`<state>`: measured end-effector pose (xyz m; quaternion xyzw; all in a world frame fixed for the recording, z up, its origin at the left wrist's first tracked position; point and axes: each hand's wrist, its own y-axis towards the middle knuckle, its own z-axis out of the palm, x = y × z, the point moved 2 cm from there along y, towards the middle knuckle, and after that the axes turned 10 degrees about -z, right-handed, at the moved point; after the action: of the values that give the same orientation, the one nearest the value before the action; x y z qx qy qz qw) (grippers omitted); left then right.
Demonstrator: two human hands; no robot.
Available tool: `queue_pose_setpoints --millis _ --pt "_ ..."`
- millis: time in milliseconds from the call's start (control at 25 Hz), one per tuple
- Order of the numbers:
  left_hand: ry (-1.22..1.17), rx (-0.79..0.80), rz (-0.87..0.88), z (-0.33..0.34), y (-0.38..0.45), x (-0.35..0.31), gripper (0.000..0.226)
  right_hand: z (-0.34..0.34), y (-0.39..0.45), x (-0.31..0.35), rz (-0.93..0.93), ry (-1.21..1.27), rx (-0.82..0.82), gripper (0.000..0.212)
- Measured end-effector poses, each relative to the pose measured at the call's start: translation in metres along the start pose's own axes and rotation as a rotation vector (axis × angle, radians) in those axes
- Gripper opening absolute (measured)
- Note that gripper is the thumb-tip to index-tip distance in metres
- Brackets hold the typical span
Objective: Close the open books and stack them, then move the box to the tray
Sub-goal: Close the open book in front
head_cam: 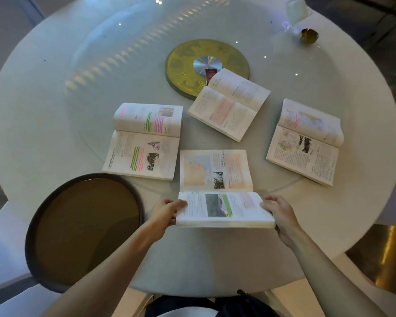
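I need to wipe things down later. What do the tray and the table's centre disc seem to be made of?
Tray: a dark matte rim, perhaps plastic or coated metal, around a brown, softly glossy floor. Centre disc: gold-coloured with an embossed-looking pattern, likely metal, though not certain. Its silvery hub looks like brushed metal, showing radial glints.

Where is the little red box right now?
In the head view, the little red box sits far across the table, on the round gold disc in the middle. It touches the top corner of the far open book, well away from both hands.

Left hand [167,212], right hand [278,212]; both gripping
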<state>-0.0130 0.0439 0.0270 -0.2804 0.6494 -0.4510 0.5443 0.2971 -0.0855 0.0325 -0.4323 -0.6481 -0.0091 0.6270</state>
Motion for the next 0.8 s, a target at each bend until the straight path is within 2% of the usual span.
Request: queue_pose_setpoints --millis 120,200,320,440,520,600,680,720,800 --pt "-0.127 0.095 0.004 0.0 0.01 -0.024 0.039 0.003 0.015 0.029 -0.007 0.159 0.016 0.016" --pt "-0.213 0.111 0.002 0.007 0.017 -0.04 0.039 0.009 0.031 0.043 -0.009 0.203 0.048 0.02" --pt "-0.28 0.038 0.007 0.02 0.025 -0.061 0.04 0.02 0.061 0.057 0.007 0.217 0.108 0.035" --pt "-0.251 -0.028 -0.05 0.036 0.035 -0.058 0.041 0.033 0.09 0.065 0.022 0.102 0.187 0.032" --pt "-0.189 -0.071 -0.105 0.05 0.04 -0.046 0.033 0.042 0.109 0.063 0.035 -0.077 0.217 0.03" --pt "-0.198 -0.116 -0.148 0.069 0.04 -0.034 0.02 0.045 0.129 0.063 -0.053 -0.472 0.242 0.034" --pt "-0.272 -0.137 -0.146 0.088 0.039 -0.027 0.011 0.049 0.144 0.07 -0.274 -1.002 0.214 0.037" --pt "-0.306 -0.158 -0.143 0.096 0.039 -0.025 0.012 0.054 0.151 0.073 -0.402 -1.166 0.216 0.042" --pt "-0.344 -0.218 -0.136 0.113 0.041 -0.022 0.006 0.068 0.161 0.076 -0.592 -1.239 0.336 0.054"
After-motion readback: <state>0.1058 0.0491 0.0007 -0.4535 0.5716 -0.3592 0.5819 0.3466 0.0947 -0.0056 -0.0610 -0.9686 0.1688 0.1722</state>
